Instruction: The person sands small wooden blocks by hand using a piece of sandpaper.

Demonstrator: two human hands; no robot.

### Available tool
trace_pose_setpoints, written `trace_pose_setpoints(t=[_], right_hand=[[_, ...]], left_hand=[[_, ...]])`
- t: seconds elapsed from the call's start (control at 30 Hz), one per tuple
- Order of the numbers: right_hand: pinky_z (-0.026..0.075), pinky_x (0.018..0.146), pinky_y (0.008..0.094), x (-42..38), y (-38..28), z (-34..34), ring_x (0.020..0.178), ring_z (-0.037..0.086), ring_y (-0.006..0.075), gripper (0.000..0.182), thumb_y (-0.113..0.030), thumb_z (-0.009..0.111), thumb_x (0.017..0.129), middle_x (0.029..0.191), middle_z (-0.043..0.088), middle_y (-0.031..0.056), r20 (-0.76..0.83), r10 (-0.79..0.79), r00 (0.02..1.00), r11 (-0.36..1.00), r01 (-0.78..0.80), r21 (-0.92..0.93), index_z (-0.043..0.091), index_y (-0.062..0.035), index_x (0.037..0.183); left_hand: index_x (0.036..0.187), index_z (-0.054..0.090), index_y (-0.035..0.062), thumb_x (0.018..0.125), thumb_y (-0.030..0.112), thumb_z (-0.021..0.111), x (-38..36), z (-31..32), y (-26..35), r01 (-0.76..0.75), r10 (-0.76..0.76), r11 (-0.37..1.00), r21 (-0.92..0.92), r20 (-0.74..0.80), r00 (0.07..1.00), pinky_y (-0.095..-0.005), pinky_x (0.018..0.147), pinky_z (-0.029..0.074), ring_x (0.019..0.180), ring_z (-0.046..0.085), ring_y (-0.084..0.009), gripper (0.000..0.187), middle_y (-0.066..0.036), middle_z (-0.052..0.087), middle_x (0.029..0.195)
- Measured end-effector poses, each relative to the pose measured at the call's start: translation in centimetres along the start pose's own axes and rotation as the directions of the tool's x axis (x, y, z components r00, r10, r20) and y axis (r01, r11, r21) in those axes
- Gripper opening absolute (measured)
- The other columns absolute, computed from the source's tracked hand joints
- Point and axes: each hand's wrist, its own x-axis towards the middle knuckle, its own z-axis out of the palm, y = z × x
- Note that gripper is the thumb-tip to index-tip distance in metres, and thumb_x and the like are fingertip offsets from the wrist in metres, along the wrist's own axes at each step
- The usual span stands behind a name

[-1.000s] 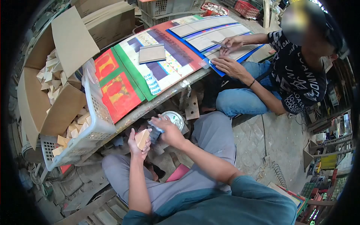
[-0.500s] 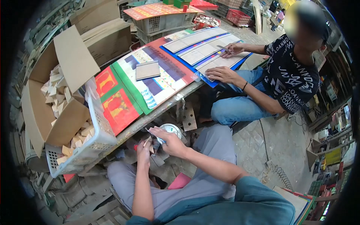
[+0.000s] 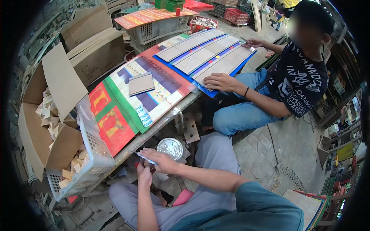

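Observation:
My right hand (image 3: 163, 161) is closed on a thin whitish sheet (image 3: 146, 158), which shows at its fingertips. Right below it and touching it is my left hand (image 3: 144, 174), its fingers curled around something small that the right hand mostly hides. Both hands are over my lap, in front of the bench edge. Just beyond them stands a round tin with a shiny top (image 3: 170, 148). A small flat grey-brown panel (image 3: 141, 84) lies on the printed board (image 3: 115, 125) on the bench.
A co-worker (image 3: 304, 73) sits at the right with hands at a blue-edged panel (image 3: 208, 54). At the left, a cardboard box (image 3: 34, 127) and a white plastic basket (image 3: 92, 154) hold wooden blocks. A pink piece (image 3: 183, 197) lies between my legs.
My right hand has moved left over my left hand, uncovering more of the tin. The co-worker's far hand has moved away toward the panel's far edge. The view has shifted slightly.

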Motion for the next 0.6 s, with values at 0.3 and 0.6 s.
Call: trace_pose_setpoints(t=[0.3, 0.6], right_hand=[[0.028, 0.108, 0.0434, -0.9, 0.9, -0.8, 0.128, 0.036, 0.0328, 0.075, 0.010, 0.049, 0.059, 0.132, 0.046, 0.0140, 0.076, 0.020, 0.997, 0.990, -0.009, -0.144, 0.043, -0.0073, 0.131], [0.035, 0.102, 0.0380, -1.6, 3.6, 0.9, 0.118, 0.047, 0.0359, 0.057, 0.008, 0.041, 0.067, 0.123, 0.051, 0.0232, -0.159, 0.277, 0.948, 0.961, -0.270, 0.065, 0.048, 0.0031, 0.123]], left_hand=[[0.106, 0.058, -0.0024, 0.081, -0.005, 0.050, 0.4, 1.4, 0.1, -0.306, 0.366, 0.824, 0.478, -0.036, 0.930, -0.0255, 0.074, 0.045, 0.084, 0.057, -0.0112, 0.026, -0.006, 0.061, 0.096], [0.110, 0.048, -0.0009, 0.087, 0.003, 0.052, 1.3, -1.2, -1.5, -0.094, 0.083, 0.991, -0.093, -0.115, 0.990, -0.0321, 0.077, 0.049, 0.090, 0.060, -0.0224, 0.024, -0.012, 0.056, 0.105]])
